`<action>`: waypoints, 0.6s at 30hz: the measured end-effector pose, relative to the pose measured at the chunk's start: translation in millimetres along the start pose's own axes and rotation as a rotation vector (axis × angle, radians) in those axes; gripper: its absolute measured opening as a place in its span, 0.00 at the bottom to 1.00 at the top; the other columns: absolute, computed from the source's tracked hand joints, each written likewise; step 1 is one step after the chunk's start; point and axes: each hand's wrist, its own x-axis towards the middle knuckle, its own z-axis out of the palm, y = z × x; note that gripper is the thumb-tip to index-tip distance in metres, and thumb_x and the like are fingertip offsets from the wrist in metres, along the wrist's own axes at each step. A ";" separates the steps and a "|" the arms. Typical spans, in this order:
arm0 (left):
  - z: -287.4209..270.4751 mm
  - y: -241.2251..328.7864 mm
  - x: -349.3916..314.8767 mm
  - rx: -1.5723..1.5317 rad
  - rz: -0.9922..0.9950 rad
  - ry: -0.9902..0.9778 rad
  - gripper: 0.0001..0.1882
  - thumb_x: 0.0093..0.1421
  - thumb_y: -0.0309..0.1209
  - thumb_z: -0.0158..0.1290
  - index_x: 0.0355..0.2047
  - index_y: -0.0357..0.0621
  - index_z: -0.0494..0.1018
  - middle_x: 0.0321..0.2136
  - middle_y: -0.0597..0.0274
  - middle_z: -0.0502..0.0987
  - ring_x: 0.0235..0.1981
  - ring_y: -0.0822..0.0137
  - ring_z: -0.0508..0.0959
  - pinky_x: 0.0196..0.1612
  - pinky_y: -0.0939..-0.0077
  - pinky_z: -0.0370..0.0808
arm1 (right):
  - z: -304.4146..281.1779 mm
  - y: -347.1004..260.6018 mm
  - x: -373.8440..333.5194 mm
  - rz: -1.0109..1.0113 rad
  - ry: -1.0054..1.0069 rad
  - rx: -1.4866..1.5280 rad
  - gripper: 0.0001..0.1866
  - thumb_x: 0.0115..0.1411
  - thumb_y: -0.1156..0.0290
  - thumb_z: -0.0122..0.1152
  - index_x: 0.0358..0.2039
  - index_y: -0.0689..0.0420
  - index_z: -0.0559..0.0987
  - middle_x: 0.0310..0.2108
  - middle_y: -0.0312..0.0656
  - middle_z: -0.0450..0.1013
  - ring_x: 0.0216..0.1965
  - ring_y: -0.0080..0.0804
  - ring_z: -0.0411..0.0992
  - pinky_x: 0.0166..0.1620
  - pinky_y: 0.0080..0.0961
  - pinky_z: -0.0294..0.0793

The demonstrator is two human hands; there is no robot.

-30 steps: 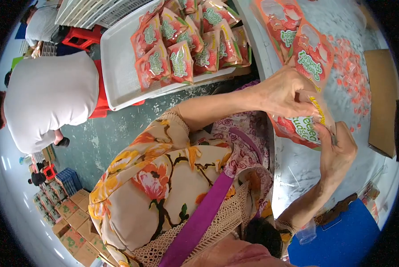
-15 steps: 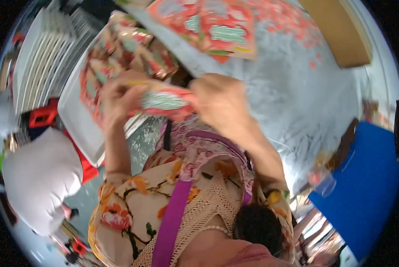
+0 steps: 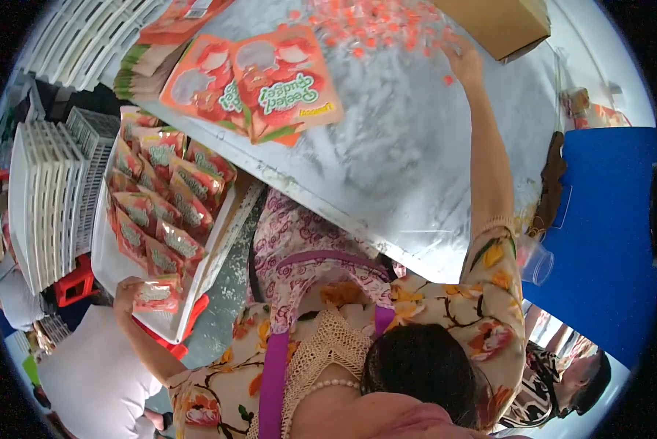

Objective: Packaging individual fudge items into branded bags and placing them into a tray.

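Observation:
My left hand [image 3: 128,293] grips the edge of a filled candy pouch [image 3: 160,293] over the near end of a white crate [image 3: 103,249]. Inside that crate several filled pouches [image 3: 156,208] stand in rows. Far out to the right, my right hand [image 3: 463,60] reaches to the edge of a spread of small red wrapped candies [image 3: 372,25] on the table [image 3: 409,154]. Its fingers are bent down at the candies, and whether any are held is too small to tell. Flat pouches [image 3: 284,80], red and pink, lie on the table between my hands.
A cardboard box [image 3: 497,25] stands at the table's far right. Stacked white crates [image 3: 46,190] are at the left, and a bundle of pouches [image 3: 149,69] lies at the table's left edge. A blue panel [image 3: 610,219] is at right. One person in white [image 3: 98,366] sits at lower left.
Both hands were together on a pouch in front of me. My left hand has carried a pouch left and down to the crate, while my right hand has moved far right to the candies.

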 end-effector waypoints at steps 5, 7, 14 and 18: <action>47.5 59.7 39.8 0.403 0.257 0.312 0.15 0.53 0.22 0.53 0.43 0.37 0.76 0.37 0.59 0.79 0.40 0.67 0.77 0.46 0.73 0.72 | 29.8 42.2 41.8 0.100 -0.095 -0.008 0.18 0.57 0.58 0.62 0.45 0.53 0.80 0.41 0.45 0.78 0.43 0.33 0.76 0.46 0.28 0.72; 100.5 131.9 50.0 0.258 0.267 0.582 0.15 0.55 0.23 0.54 0.44 0.38 0.75 0.37 0.58 0.79 0.41 0.68 0.77 0.46 0.75 0.72 | 43.6 56.8 41.2 0.147 -0.034 -0.085 0.18 0.57 0.58 0.62 0.45 0.52 0.80 0.40 0.44 0.78 0.41 0.32 0.76 0.46 0.27 0.72; 299.7 310.3 10.1 0.039 0.714 0.057 0.08 0.56 0.17 0.55 0.37 0.34 0.77 0.35 0.60 0.80 0.34 0.72 0.79 0.39 0.80 0.74 | 9.4 -11.8 -34.7 -0.008 -0.163 0.035 0.14 0.57 0.60 0.62 0.36 0.57 0.82 0.33 0.41 0.79 0.34 0.28 0.76 0.40 0.28 0.74; 386.9 380.3 11.0 0.002 0.963 -0.166 0.07 0.55 0.18 0.56 0.36 0.36 0.77 0.31 0.58 0.80 0.32 0.70 0.79 0.37 0.79 0.75 | -47.6 -45.8 -99.2 0.083 -0.215 0.082 0.16 0.58 0.59 0.60 0.41 0.56 0.82 0.31 0.38 0.79 0.30 0.30 0.76 0.44 0.26 0.70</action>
